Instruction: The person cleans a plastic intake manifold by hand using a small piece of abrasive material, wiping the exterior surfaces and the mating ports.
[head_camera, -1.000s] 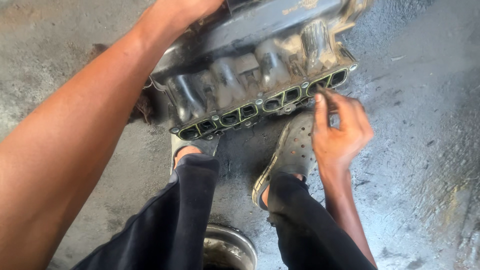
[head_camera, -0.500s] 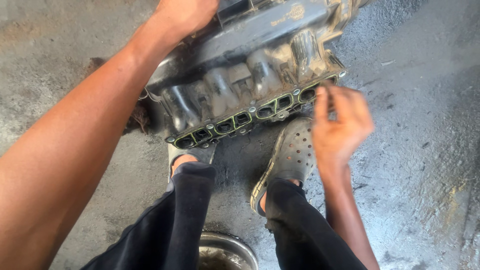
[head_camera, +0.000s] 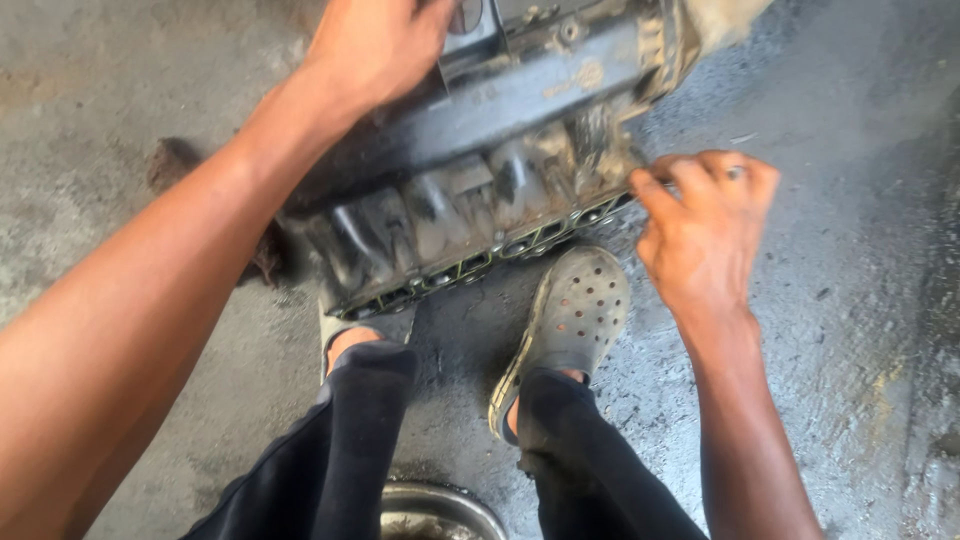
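A grimy concrete floor (head_camera: 860, 330) fills the view. On it, tilted up in front of the person's feet, sits a dirty grey intake manifold (head_camera: 480, 190) — ports facing down. The left hand (head_camera: 375, 50) grips its top edge. The right hand (head_camera: 700, 235) — fingers curled, loosely closed — touches its lower right corner. Below lie a perforated clog (head_camera: 570, 320) and a metal bowl (head_camera: 440, 508).

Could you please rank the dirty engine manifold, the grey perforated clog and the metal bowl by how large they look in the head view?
1. Engine manifold, clearly largest.
2. Grey perforated clog.
3. Metal bowl, though the frame edge cuts it off, so its rank is unsure.
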